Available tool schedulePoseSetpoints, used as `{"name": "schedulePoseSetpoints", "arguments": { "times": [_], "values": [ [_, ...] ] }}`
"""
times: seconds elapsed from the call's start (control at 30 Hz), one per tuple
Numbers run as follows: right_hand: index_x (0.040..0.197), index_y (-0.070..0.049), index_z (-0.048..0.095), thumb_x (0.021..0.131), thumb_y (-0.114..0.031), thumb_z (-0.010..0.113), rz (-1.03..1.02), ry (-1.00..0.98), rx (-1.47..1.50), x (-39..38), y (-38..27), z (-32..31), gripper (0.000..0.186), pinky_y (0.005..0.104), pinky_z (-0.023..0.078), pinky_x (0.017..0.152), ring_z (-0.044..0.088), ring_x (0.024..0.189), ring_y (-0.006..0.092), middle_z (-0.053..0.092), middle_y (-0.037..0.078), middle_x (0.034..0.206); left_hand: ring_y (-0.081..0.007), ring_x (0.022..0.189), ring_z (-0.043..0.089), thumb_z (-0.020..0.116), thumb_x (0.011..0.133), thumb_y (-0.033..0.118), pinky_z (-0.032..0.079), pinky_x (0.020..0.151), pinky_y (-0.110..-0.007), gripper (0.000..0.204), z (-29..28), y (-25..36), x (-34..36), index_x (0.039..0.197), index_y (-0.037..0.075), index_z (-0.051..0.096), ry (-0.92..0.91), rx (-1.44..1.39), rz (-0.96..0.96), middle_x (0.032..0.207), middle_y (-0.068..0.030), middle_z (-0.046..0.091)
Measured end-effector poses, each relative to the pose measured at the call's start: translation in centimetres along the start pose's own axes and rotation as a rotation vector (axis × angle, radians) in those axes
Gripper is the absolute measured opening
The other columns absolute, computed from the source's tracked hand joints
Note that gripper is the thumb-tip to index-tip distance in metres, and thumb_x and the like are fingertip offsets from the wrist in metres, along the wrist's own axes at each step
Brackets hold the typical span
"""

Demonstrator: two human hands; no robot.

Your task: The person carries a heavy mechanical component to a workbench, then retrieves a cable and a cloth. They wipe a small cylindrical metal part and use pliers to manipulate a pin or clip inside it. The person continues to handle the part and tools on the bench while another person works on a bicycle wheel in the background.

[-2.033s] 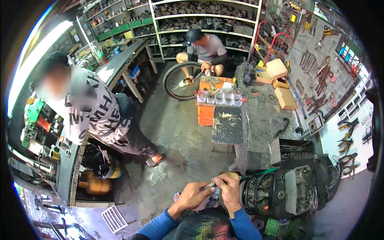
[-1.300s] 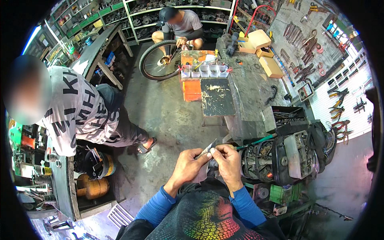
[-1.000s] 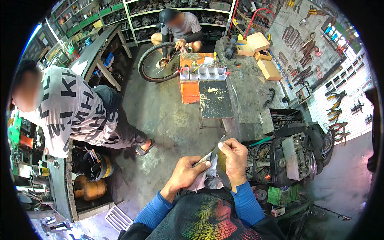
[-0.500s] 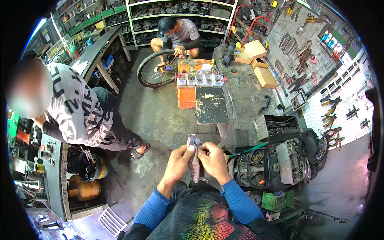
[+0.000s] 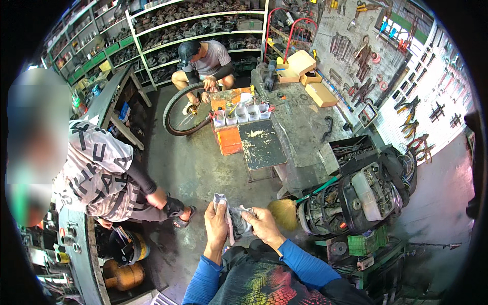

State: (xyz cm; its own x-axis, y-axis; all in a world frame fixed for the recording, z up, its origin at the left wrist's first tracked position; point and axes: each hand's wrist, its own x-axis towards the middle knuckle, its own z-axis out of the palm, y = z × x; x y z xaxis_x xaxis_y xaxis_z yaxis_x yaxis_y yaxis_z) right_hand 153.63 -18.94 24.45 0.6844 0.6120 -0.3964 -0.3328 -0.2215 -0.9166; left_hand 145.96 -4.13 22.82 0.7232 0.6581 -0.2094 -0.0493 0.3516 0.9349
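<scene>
My left hand (image 5: 216, 229) is closed on a crumpled pale grey rag (image 5: 238, 229), thumb up along its folded upper end. My right hand (image 5: 262, 226) grips the rag's other side, its fingers pinched on the cloth. The rag hangs between both hands in front of my body; whether anything lies inside it cannot be made out. Just to the right of my right hand are the straw bristles of a broom (image 5: 282, 213) and a dark mechanical assembly (image 5: 330, 208) with a clear plastic box (image 5: 366, 185) on it.
A co-worker (image 5: 101, 168) bends at the left bench (image 5: 71, 239). Another person (image 5: 208, 61) squats behind a bicycle wheel (image 5: 173, 122), near an orange stand (image 5: 229, 142) holding plastic cups. A steel workbench (image 5: 300, 127), metal toolbox (image 5: 330, 157) and tool boards (image 5: 417, 101) line the right.
A slim grey item showed above my fingers earlier; now it is not visible. The rag is spread wider between my hands. The left co-worker has bent down, with an arm now hanging lower.
</scene>
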Motion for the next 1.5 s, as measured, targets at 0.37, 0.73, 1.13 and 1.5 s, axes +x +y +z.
{"name": "schedulePoseSetpoints", "arguments": {
  "times": [0.37,0.73,1.13,1.5],
  "values": [
    [0.108,0.002,0.070,0.100,-0.022,0.073,-0.014,0.016,-0.020,6.0,4.4,-0.2,0.025,0.0316,0.047,0.057,0.056,0.064,0.0074,0.067,0.002,0.082,-0.0087,0.063,0.054,0.058,0.105,0.013,0.042,0.056,-0.028,0.013,0.0,-7.5,5.9,0.101,0.004,0.065,0.056,-0.121,-0.219,0.079,0.0001,0.062],
    [0.079,-0.006,0.069,0.092,-0.027,0.078,0.106,0.204,0.028,33.7,20.6,-20.1,0.026,0.0351,0.053,0.058,0.065,0.063,0.0149,0.071,0.005,0.075,-0.0144,0.079,0.060,0.060,0.100,0.008,0.048,0.070,-0.032,0.012,0.3,-18.1,22.6,0.100,-0.002,0.067,0.383,0.046,-0.502,0.090,-0.0039,0.067],
    [0.148,0.007,0.045,0.088,-0.025,0.073,0.268,0.504,-0.965,50.3,17.7,-27.8,0.073,0.0509,0.038,0.117,0.046,0.139,0.0428,0.045,0.025,0.152,-0.0192,0.086,0.072,0.086,0.087,0.039,0.055,0.083,-0.036,0.049,7.1,-37.3,47.4,0.113,-0.001,0.074,0.128,0.687,-0.564,0.101,-0.0120,0.079],
    [0.144,0.002,0.048,0.085,-0.028,0.079,0.259,0.497,-0.799,51.2,19.0,-29.6,0.074,0.0510,0.043,0.111,0.055,0.131,0.0438,0.057,0.026,0.142,-0.0208,0.078,0.072,0.082,0.092,0.029,0.055,0.072,-0.038,0.036,5.1,-39.0,44.6,0.107,-0.002,0.074,-0.014,0.771,-0.590,0.089,-0.0129,0.078]
  ]
}}
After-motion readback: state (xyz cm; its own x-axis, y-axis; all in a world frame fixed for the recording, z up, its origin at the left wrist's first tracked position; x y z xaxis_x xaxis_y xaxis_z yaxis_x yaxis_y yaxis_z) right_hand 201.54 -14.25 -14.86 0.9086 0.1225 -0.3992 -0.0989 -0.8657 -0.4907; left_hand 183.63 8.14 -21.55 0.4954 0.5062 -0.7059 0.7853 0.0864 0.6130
